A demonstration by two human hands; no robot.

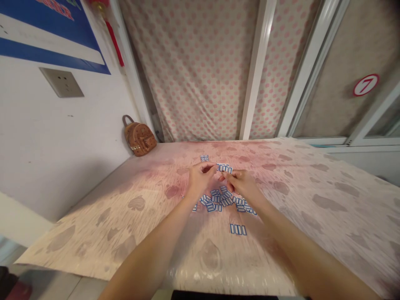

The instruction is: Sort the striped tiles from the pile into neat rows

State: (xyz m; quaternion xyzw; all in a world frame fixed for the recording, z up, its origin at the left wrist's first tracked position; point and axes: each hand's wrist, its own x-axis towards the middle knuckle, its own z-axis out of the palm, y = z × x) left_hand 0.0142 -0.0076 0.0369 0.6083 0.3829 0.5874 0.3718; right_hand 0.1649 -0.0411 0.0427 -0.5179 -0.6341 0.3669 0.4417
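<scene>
Between my two hands, raised a little above the tabletop, is a small white card (224, 168) printed with blue-outlined bars. The fingers and thumb of my left hand (201, 176) pinch its left end. At its lower right edge, my right hand (240, 181) pinches it with thumb and fingers. Below the hands lies a loose, overlapping pile of similar blue-and-white cards (217, 199). One single card (238, 229) lies apart, nearer to me. Past my left hand, a few more cards (204, 158) sit together, partly hidden by that hand.
A patterned, glossy cloth covers the table (137, 233). A small brown backpack (140, 138) leans at the far left corner against the white wall (62, 137), which has a socket (61, 82). A dotted curtain (200, 71) and white frames stand behind the table.
</scene>
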